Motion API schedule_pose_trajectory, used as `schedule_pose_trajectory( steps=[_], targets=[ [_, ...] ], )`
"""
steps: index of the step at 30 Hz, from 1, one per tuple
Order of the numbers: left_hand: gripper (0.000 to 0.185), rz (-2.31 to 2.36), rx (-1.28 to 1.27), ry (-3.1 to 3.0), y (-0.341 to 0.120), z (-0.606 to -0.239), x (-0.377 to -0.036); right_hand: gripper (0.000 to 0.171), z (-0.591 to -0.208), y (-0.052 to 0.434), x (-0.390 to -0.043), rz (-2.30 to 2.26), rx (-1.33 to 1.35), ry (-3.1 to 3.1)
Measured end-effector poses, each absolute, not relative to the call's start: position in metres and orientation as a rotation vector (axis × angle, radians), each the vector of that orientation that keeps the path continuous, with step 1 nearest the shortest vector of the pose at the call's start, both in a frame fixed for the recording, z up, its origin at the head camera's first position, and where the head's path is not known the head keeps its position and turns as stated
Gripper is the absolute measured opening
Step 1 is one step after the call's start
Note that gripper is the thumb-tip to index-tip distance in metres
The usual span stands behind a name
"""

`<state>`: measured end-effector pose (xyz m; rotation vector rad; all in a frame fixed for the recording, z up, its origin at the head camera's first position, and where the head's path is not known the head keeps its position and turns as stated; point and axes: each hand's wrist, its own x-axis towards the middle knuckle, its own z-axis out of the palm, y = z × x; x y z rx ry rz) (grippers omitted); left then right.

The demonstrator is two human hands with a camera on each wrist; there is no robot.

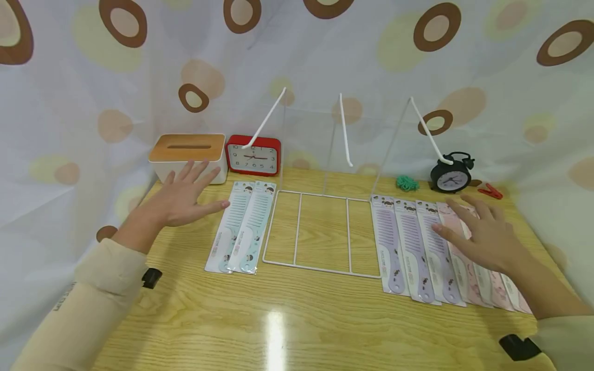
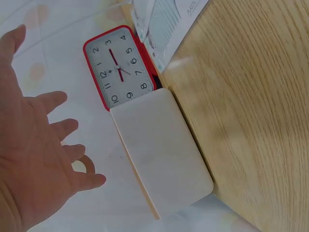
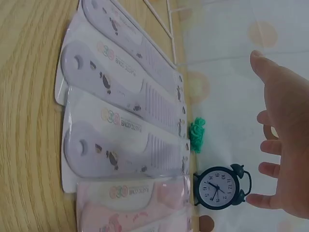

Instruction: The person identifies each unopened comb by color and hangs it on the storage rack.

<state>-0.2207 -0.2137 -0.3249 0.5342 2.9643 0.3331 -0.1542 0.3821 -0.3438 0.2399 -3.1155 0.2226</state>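
My left hand [image 1: 185,198] is spread with fingers straight, in front of the tissue box [image 1: 160,170] and left of two packaged teal combs [image 1: 252,232]. It holds nothing. My right hand [image 1: 487,237] is likewise spread and holds nothing, over a row of packaged combs on the right. In that row several purple combs [image 3: 120,92] lie at the left, and several pink combs [image 1: 468,268] lie partly hidden under the hand. Between the two groups stands a white wire rack [image 1: 297,229] with three prongs rising and angling forward.
A red rectangular clock [image 1: 254,156] stands beside the tissue box at the back. Toward the back right are a green tangle of cord [image 1: 407,183], a black alarm clock [image 1: 451,178] and a small red clip [image 1: 490,191]. A patterned curtain [image 1: 297,51] hangs behind the wooden table [image 1: 223,319].
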Motion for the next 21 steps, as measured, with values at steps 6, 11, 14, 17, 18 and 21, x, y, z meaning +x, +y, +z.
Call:
schedule_pose_trajectory(
  steps=[6, 11, 14, 17, 18, 21],
  targets=[
    [0.092, 0.38, 0.514, 2.954, -0.212, -0.336, -0.227, 0.078, -0.352, 0.36, -0.155, 0.31, 0.301, -3.148],
    [0.096, 0.412, 0.482, 2.908, -0.205, -0.349, -0.236, 0.083, -0.364, 0.339, -0.154, 0.386, 0.313, -3.193],
    [0.1, 0.468, 0.465, 2.877, -0.201, -0.359, -0.247, 0.083, -0.37, 0.327, -0.153, 0.457, 0.339, -3.201],
    [0.101, 0.564, 0.457, 2.835, -0.2, -0.369, -0.259, 0.083, -0.378, 0.314, -0.152, 0.567, 0.375, -3.191],
    [0.1, 0.601, 0.457, 2.822, -0.2, -0.373, -0.263, 0.082, -0.38, 0.311, -0.152, 0.619, 0.386, -3.186],
    [0.096, 0.732, 0.414, 2.77, -0.202, -0.382, -0.272, 0.083, -0.391, 0.302, -0.152, 0.767, 0.431, -3.162]
  ],
)
